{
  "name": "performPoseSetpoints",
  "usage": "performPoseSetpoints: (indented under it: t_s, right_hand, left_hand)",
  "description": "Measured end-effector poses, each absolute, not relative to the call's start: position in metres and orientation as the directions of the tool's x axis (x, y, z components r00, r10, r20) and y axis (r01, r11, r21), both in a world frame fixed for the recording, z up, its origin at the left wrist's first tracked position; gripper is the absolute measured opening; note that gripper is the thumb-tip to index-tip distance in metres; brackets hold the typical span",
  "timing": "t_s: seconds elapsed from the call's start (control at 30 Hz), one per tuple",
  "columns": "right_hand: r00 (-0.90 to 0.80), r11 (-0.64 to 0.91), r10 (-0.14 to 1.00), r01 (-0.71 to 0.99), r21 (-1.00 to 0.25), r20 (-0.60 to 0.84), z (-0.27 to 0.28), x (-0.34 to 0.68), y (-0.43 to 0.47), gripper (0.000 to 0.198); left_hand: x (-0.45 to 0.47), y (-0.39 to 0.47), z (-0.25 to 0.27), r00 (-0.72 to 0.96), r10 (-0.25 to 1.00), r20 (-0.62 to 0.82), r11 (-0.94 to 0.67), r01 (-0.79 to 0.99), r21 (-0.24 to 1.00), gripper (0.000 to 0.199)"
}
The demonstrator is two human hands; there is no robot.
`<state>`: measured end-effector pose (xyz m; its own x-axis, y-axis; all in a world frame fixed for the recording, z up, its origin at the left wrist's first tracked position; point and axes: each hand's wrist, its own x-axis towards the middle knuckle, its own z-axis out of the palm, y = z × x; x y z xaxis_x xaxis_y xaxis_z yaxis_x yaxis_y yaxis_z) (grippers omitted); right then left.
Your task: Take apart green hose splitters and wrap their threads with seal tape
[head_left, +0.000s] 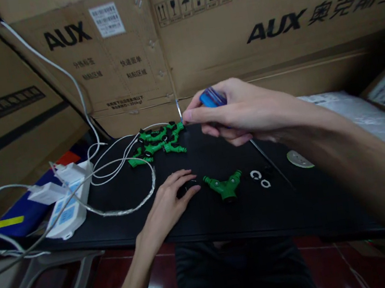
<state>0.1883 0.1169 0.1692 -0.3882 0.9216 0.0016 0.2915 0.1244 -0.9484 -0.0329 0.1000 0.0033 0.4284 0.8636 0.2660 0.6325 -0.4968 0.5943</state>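
My right hand (231, 108) is raised over the table, wrapped around a screwdriver with a blue handle (211, 97). Its thin metal shaft (268, 159) comes out below the palm and slants down to the right. At the fingertips a slim, pale, shiny piece (178, 108) points upward; its kind is unclear. My left hand (166, 199) rests on the black tabletop, thumb and fingers apart. Tiny screws (194, 180) lie between them. Right of that hand sits a green Y-shaped hose connector (225, 187), its two arms pointing away from me.
More green connectors (158, 144) are heaped at the back. White rings (256, 175) and a pale green-edged disc (300, 159) lie on the right. A white power strip (71, 207) with cables stands left. Large cardboard boxes (199, 50) wall off the table's back.
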Motion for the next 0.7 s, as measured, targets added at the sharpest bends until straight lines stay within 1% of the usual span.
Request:
performPoseSetpoints:
  t_s: [0.1,0.23,0.33,0.43,0.53,0.6,0.63,0.7]
  right_hand:
    - [-0.39,0.21,0.914,0.217,-0.953,0.113,0.183,0.19,0.112,0.016]
    - [-0.388,0.31,0.891,0.139,-0.94,0.236,0.197,0.193,0.103,0.021]
    - [-0.375,0.35,0.882,0.115,-0.93,0.286,0.2,0.196,0.097,0.029]
    - [-0.308,0.337,0.906,0.11,-0.935,0.29,0.202,0.195,0.096,0.031]
    - [-0.191,0.368,0.918,0.081,-0.926,0.348,0.202,0.207,0.096,0.031]
    - [-0.068,0.383,0.924,0.161,-0.91,0.377,0.199,0.238,0.088,0.028]
    - [-0.01,0.32,0.943,0.285,-0.903,0.331,0.195,0.264,0.079,0.023]
    - [0.073,0.172,0.968,0.504,-0.846,0.241,0.186,0.333,0.054,0.017]
  left_hand:
    - [-0.027,0.105,0.001,0.416,0.856,0.306,-0.514,0.63,0.582,0.015]
    - [-0.025,0.109,0.001,0.428,0.839,0.336,-0.544,0.624,0.561,0.015]
    - [-0.027,0.109,0.002,0.426,0.842,0.33,-0.538,0.633,0.556,0.014]
    - [-0.03,0.107,0.001,0.426,0.842,0.332,-0.539,0.633,0.555,0.013]
    - [-0.029,0.103,0.002,0.402,0.827,0.393,-0.561,0.639,0.526,0.015]
    - [-0.026,0.1,0.003,0.383,0.808,0.447,-0.582,0.632,0.512,0.019]
    - [-0.023,0.098,0.005,0.378,0.799,0.468,-0.594,0.619,0.514,0.02]
    - [-0.017,0.096,0.008,0.382,0.787,0.484,-0.612,0.582,0.536,0.021]
